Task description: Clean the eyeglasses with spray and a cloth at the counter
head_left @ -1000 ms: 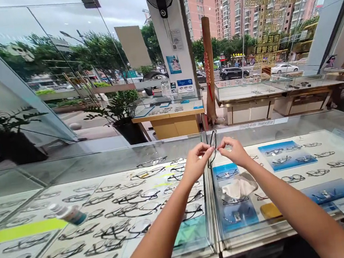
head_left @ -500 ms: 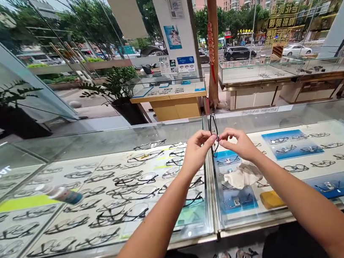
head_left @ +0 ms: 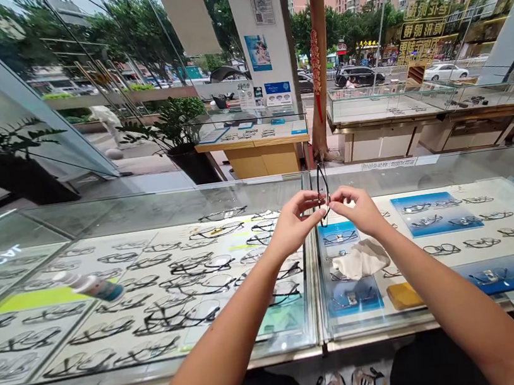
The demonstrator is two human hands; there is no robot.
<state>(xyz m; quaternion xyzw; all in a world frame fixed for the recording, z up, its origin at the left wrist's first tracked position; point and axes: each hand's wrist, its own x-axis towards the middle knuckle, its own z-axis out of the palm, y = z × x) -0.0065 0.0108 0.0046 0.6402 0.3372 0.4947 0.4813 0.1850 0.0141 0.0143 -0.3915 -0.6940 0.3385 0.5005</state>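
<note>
A pair of dark-framed eyeglasses (head_left: 321,178) is held upright, edge toward me, above the seam between two glass display cases. My left hand (head_left: 299,217) pinches it from the left with thumb and fingers. From the right, my right hand (head_left: 353,204) has its thumb and fingertips closed on the frame's near side. The fingertips hide part of the glasses. Below my right hand a crumpled cream cloth (head_left: 361,259) lies on the glass top, close to an orange-yellow pouch (head_left: 403,296).
Inside the left glass case (head_left: 319,311) lie several rows of eyeglasses. A white bottle with a blue end (head_left: 91,286) lies on its glass top. Blue display cards (head_left: 427,214) with glasses are in the right case. Potted plants (head_left: 189,157) and more counters (head_left: 256,154) stand beyond.
The eyeglasses have shifted slightly right and up, turning a little, with both hands still on them. My left hand's fingers now reach further across the frame. A figure in white has appeared outside.
</note>
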